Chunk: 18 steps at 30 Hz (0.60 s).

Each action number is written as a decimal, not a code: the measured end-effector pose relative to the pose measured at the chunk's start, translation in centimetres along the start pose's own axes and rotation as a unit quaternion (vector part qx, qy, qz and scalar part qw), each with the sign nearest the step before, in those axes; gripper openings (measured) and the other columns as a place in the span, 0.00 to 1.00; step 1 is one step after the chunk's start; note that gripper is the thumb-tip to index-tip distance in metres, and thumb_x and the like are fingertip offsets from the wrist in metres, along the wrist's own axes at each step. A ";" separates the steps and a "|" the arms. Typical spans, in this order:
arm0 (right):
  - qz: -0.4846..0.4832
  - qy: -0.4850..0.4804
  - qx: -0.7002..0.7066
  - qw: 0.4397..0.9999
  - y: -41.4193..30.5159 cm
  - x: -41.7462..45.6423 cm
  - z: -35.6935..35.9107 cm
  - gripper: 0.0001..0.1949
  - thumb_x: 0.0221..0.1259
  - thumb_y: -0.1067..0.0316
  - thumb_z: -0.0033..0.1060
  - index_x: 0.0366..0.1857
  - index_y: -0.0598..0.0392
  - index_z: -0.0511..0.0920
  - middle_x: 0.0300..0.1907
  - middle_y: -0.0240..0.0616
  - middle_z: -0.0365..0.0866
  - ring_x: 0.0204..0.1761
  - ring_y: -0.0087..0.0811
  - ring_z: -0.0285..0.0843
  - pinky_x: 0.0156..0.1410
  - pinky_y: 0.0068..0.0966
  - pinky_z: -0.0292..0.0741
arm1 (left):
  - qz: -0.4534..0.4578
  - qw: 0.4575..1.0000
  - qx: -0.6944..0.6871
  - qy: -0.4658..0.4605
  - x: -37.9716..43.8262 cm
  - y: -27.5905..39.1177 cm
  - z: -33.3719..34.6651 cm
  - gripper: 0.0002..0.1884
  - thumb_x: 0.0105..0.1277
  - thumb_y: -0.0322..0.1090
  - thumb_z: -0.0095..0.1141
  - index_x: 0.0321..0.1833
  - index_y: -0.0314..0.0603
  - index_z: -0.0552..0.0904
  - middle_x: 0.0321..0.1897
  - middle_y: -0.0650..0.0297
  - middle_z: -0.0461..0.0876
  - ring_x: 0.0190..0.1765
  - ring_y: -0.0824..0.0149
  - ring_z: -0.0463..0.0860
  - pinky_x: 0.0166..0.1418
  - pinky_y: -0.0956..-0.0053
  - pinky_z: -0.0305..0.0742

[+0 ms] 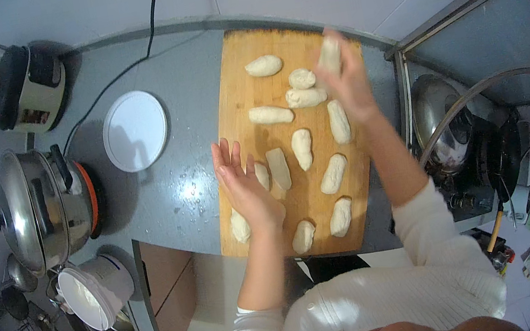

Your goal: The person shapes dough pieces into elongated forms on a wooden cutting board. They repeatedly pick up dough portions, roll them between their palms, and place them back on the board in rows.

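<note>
My right hand is raised over the upper right of a wooden board, blurred, with a piece of dough in its fingers. My left hand hangs over the board's left part, palm turned up, fingers apart, with nothing in it. Several pale dough rolls lie on the board, among them one at the top left, one at the middle and one at the lower right. Beside my left fingers is a flat-sided pale piece that I cannot name surely. My left hand and wrist partly hide other rolls.
A round white lid lies on the wet grey counter. At the left stand a rice cooker, a lidded steel pot and a white bucket. A black cable crosses the counter. A wok is at the right.
</note>
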State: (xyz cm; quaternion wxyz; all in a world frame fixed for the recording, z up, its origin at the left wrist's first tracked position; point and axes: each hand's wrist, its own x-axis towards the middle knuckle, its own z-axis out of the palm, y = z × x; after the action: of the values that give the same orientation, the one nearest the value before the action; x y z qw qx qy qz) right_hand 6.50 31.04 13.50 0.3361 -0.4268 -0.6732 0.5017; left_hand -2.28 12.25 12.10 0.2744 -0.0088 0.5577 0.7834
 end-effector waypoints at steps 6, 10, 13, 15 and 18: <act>-0.188 -0.119 -0.447 0.866 9.0 8.9 -1.6 0.22 0.61 0.70 0.48 0.60 0.58 0.67 0.54 0.52 0.75 0.58 0.48 0.70 0.63 0.37 0.66 | -0.049 0.999 -0.015 -0.012 -2.0 0.3 -3.8 0.27 0.71 0.51 0.38 0.68 0.44 0.60 0.65 0.60 0.64 0.62 0.65 0.66 0.64 0.64 0.60; -0.021 -0.078 -0.364 0.928 5.1 7.1 0.0 0.20 0.63 0.60 0.48 0.56 0.58 0.73 0.55 0.51 0.74 0.58 0.47 0.70 0.65 0.35 0.65 | -0.050 0.999 -0.021 -0.001 -2.4 0.5 -4.9 0.27 0.70 0.49 0.42 0.68 0.43 0.61 0.64 0.59 0.65 0.61 0.66 0.67 0.63 0.65 0.62; 0.024 -0.182 -0.433 0.883 4.8 5.2 1.7 0.22 0.60 0.56 0.55 0.55 0.59 0.73 0.54 0.51 0.75 0.56 0.46 0.72 0.63 0.34 0.67 | -0.066 0.998 -0.021 -0.001 -2.7 0.0 -4.7 0.26 0.70 0.46 0.45 0.67 0.41 0.62 0.63 0.58 0.66 0.60 0.66 0.69 0.62 0.66 0.64; -0.026 -0.216 -0.422 0.880 8.1 5.5 1.7 0.24 0.59 0.54 0.59 0.54 0.60 0.73 0.52 0.50 0.76 0.54 0.44 0.74 0.62 0.34 0.70 | -0.087 0.996 -0.033 -0.019 -2.7 -0.1 -4.4 0.26 0.69 0.44 0.47 0.66 0.40 0.63 0.62 0.58 0.68 0.58 0.66 0.71 0.61 0.67 0.65; 0.248 -0.184 0.041 0.950 9.5 7.4 -1.3 0.23 0.62 0.58 0.55 0.57 0.60 0.70 0.52 0.46 0.76 0.55 0.40 0.74 0.59 0.33 0.73 | -0.127 0.988 -0.058 -0.066 -2.6 0.3 -4.9 0.24 0.69 0.43 0.46 0.65 0.41 0.64 0.59 0.59 0.71 0.57 0.66 0.72 0.60 0.68 0.66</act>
State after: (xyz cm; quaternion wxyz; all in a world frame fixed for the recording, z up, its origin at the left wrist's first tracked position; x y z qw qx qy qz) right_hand 6.86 39.52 4.84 0.0889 -0.4665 -0.5749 0.6663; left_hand -1.63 6.75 11.31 0.4071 -0.0441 0.4866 0.7717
